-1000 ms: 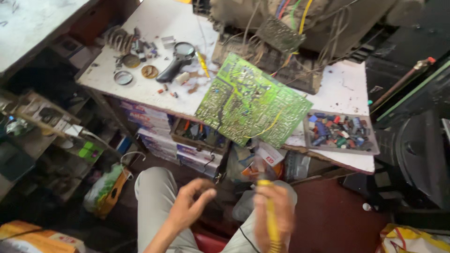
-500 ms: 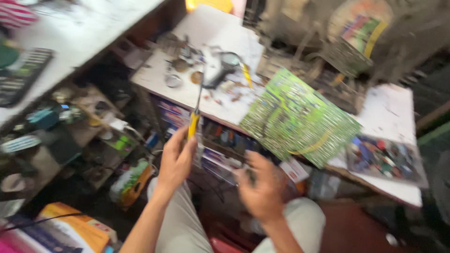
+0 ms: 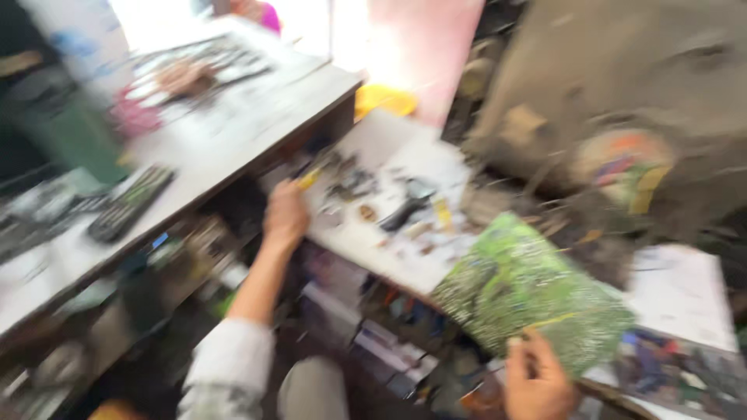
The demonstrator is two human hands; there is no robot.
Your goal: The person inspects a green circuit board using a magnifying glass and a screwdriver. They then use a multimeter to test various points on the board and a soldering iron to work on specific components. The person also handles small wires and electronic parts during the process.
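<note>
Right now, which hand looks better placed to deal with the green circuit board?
Probably the right hand: it already touches the near edge of the circuit board. The left hand is stretched away to the far corner of the table, holding something yellow, too blurred to identify.

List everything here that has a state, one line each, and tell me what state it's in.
Left hand: stretched to the white table's edge, gripping a yellow-handled tool.
Right hand: fingers at the near edge of the green circuit board.
Green circuit board: tilted, overhanging the white table.
Remote control: lying flat on the left counter.
Small parts: scattered loose on the table; too blurred to identify.
</note>
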